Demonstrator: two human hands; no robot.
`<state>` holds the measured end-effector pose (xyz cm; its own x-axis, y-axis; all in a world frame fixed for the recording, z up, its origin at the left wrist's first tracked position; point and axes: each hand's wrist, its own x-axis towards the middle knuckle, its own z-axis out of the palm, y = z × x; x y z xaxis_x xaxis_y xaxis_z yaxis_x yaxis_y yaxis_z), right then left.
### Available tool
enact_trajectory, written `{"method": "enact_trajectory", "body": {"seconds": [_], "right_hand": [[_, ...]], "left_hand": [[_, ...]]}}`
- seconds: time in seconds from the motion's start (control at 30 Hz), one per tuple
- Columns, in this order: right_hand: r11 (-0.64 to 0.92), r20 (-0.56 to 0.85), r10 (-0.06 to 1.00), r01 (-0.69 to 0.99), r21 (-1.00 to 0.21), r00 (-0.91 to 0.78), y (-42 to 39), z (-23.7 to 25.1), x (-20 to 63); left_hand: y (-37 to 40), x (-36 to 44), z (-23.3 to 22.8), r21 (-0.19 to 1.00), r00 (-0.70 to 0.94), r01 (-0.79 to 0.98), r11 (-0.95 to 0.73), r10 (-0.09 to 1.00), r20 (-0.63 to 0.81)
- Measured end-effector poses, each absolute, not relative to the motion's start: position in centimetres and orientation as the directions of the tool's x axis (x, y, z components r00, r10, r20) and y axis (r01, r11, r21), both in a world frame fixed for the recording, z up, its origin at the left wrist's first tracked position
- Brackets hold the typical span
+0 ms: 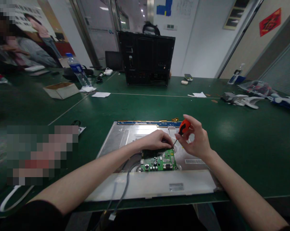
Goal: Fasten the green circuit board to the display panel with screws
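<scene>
A dark green desk [243, 134] fills the view, crossed by thin pale seam lines, in an office room with white walls, glass doors and a red paper ornament [270, 21] on the right wall. The landmark is a silver metal monitor panel [120, 136] lying flat on the desk's near edge. Beyond the panel stands a black monitor housing [146, 57], upright, with a person's head just showing behind it. Left of the panel and farther back sit an open cardboard box [61, 89] and a water bottle [77, 70] with a blue label; the writing on it is too small to read. Right of the panel, well apart, lie white plastic parts [248, 101]. White stickers on the panel carry print that cannot be read.

On the panel's middle rests a small green circuit board [159, 162] with silver connectors and round dark components along its near edge; grey cables [125, 186] run from it over the panel's near side. The left hand [156, 140] is curled with fingertips pressing down at the board's far edge. The right hand [195, 138] grips a screwdriver [182, 130] with an orange and black handle, its thin shaft slanting down to the board's far right corner.
</scene>
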<state>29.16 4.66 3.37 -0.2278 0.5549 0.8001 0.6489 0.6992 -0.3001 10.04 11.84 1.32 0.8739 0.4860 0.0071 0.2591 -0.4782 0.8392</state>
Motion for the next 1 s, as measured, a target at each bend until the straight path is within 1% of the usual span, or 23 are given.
{"method": "enact_trajectory", "body": {"seconds": [0.23,0.57,0.8,1.0], "right_hand": [[0.742,0.790,0.556,0.582,-0.332,-0.259,4.60,3.65,29.21],[0.713,0.793,0.560,0.625,-0.316,-0.238,4.52,3.62,29.06],[0.722,0.813,0.523,0.639,-0.265,-0.254,4.84,3.61,29.20],[0.704,0.814,0.532,0.656,-0.273,-0.233,4.78,3.80,28.99]], "left_hand": [[11.95,10.03,1.19,0.841,0.871,0.268,-0.469,0.492,-0.004],[11.97,10.02,1.22,0.847,0.875,0.258,-0.465,0.484,-0.001],[11.79,10.00,1.52,0.842,0.877,0.255,-0.476,0.480,0.005],[11.92,10.05,1.32,0.829,0.876,0.266,-0.491,0.483,0.005]]}}
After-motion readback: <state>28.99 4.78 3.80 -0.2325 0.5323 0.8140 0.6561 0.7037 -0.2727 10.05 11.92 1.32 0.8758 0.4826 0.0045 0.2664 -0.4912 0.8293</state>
